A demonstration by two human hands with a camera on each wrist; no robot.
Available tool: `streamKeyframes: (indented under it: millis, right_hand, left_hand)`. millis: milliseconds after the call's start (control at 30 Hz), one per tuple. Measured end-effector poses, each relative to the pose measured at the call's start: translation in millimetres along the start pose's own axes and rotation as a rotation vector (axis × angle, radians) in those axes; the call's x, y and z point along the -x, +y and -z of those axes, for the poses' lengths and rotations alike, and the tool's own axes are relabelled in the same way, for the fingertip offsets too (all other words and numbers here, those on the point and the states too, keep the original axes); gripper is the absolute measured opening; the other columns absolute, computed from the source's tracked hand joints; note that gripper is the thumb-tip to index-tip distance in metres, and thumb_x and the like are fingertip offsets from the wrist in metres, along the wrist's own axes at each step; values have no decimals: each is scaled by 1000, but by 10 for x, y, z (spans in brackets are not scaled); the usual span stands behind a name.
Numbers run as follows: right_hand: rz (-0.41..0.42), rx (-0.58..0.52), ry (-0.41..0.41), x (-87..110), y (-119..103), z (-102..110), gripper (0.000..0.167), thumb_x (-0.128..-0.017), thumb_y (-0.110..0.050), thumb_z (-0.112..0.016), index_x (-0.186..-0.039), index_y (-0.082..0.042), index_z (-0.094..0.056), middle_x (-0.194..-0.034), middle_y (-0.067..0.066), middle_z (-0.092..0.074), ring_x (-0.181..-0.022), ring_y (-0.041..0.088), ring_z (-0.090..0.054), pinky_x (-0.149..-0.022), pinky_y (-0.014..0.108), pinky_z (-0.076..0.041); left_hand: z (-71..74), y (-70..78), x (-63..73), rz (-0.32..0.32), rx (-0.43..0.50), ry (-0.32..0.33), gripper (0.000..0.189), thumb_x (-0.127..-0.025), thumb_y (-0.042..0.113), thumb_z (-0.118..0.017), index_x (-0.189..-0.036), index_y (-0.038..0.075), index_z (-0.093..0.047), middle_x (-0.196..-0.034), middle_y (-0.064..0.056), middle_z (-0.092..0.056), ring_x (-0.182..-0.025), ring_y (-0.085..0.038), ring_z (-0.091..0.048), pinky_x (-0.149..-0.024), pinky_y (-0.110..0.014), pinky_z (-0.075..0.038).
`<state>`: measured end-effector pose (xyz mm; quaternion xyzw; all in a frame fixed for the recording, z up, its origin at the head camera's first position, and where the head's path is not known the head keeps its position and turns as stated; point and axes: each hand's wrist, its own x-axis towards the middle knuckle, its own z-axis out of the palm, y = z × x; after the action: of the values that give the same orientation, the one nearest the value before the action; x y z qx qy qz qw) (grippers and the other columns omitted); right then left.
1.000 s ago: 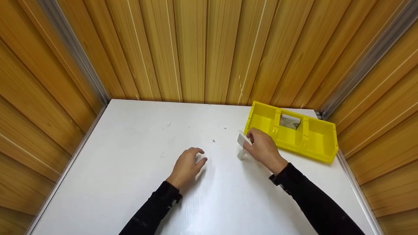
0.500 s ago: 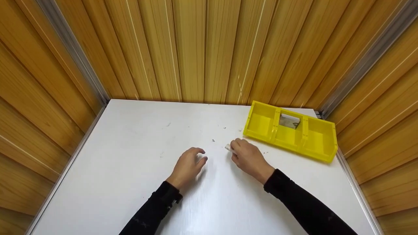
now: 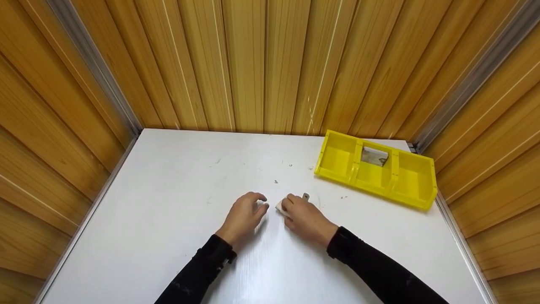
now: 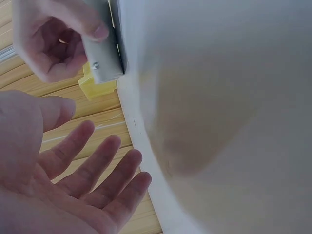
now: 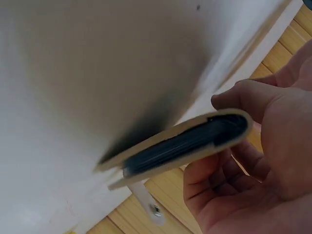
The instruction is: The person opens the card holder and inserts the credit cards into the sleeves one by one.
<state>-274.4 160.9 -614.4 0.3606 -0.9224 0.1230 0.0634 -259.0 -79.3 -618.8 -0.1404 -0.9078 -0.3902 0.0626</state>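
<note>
My right hand (image 3: 306,217) grips a small pale card wallet (image 3: 281,207) over the middle of the table. The right wrist view shows the wallet's (image 5: 180,146) folded cover edge-on, with dark leaves inside and a snap strap (image 5: 146,202) hanging loose. A metal snap stud (image 4: 95,65) shows on its cover in the left wrist view. My left hand (image 3: 244,213) is just to the left, fingers spread and relaxed, holding nothing. In the left wrist view its palm (image 4: 73,180) lies below the right hand and wallet, apart from both.
A yellow three-compartment bin (image 3: 373,188) stands at the table's back right. Its middle compartment holds a small grey-and-white flat item (image 3: 373,156). Several dark marks speckle the white table (image 3: 168,202). Wood-patterned panels (image 3: 244,63) enclose the back and sides.
My right hand has moved left and toward me with the wallet, from beside the yellow bin to near the left hand. The left hand has stayed almost still.
</note>
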Motion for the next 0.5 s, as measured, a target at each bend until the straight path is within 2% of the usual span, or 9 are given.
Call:
streamKeyframes:
  millis: [200, 367, 500]
  right_hand:
    - [12, -78, -22, 21, -4, -9, 11, -102, -14, -75, -111, -8, -75, -105, 4, -64, -92, 17, -62, -86, 37, -58]
    - [8, -216, -42, 14, 61, 95, 15, -99, -7, -74, -111, -4, -81, -102, 6, -70, -87, 13, -64, -83, 32, -59]
    - [-51, -274, -55, 2, 130, 212, 15, -100, -10, -74, -111, -6, -82, -99, 4, -73, -88, 12, -65, -84, 34, -58]
  left_hand:
    - [8, -5, -10, 1, -3, -4, 20, -108, 25, -69, -120, 11, -77, -126, -8, -79, -124, -29, -73, -108, -49, -58]
    - [19, -21, 5, -15, -9, -5, 19, -108, 24, -70, -119, 10, -77, -122, -8, -79, -116, -30, -75, -101, -48, -60]
    - [23, -15, -3, -9, -23, 4, 18, -107, 23, -71, -117, 10, -78, -119, -9, -79, -112, -30, -75, -97, -48, -60]
